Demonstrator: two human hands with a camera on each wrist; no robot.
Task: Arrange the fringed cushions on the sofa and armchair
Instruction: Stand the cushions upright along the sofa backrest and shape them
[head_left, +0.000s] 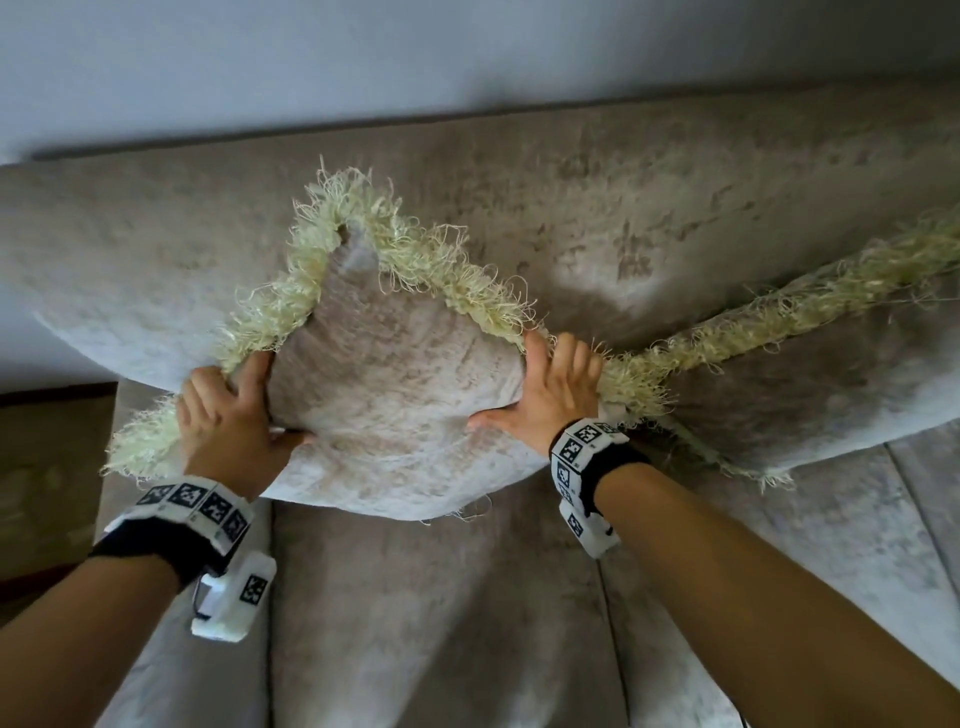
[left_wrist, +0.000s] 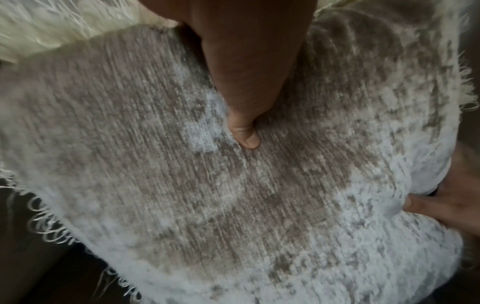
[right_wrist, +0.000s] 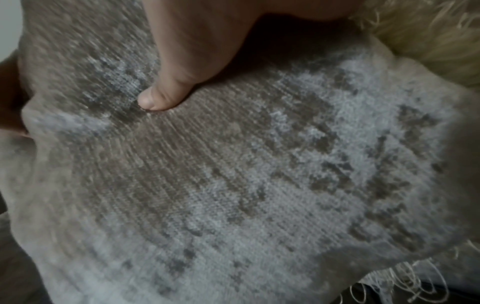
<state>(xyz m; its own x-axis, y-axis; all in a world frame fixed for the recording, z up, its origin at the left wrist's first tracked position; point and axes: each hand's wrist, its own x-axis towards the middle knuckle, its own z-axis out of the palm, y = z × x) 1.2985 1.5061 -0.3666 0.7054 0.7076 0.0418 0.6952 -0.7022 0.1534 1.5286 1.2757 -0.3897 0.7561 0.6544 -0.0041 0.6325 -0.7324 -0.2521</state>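
Observation:
A beige mottled cushion with a pale yellow fringe stands corner-up against the sofa's backrest. My left hand grips its left edge, fingers curled over the fringe, thumb pressed into the front. My right hand grips the right edge the same way. The left wrist view shows that thumb dug into the cushion fabric; the right wrist view shows the right thumb pressing the cushion's front. A second fringed cushion leans on the backrest to the right, its fringe touching the first.
The sofa seat of the same beige fabric stretches below the cushions. A pale wall rises behind the backrest. A brown surface lies beyond the sofa's left end.

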